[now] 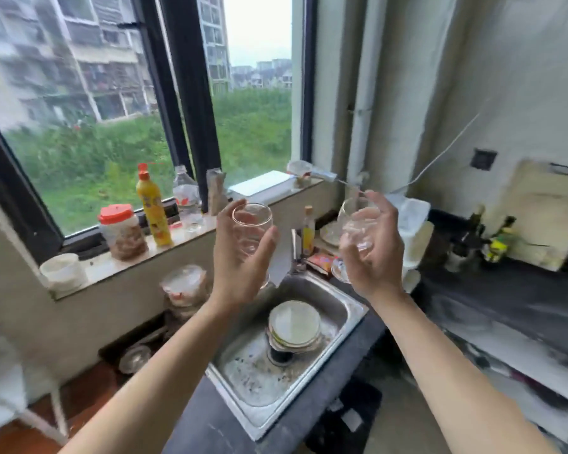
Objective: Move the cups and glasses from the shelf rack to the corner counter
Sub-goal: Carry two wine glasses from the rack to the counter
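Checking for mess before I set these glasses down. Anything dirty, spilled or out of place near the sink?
A stack of plates sits in the steel sink, and dark specks litter its floor. The left glass, in the left hand, and right glass, in the right hand, look whole.

Both bare arms reach forward and up from the lower edge, hands raised to about the same height and held apart. The left forearm [164, 362] rises toward the right, the right forearm [440, 362] toward the left. The left hand [240, 257] shows its back, fingers curled on one side and thumb on the other side of a clear drinking glass [252, 224], held upright. The right hand [377, 257], also back to the camera, wraps a rounder clear glass [354, 221]; its fingertips seem to reach over the rim, but blur makes this uncertain.
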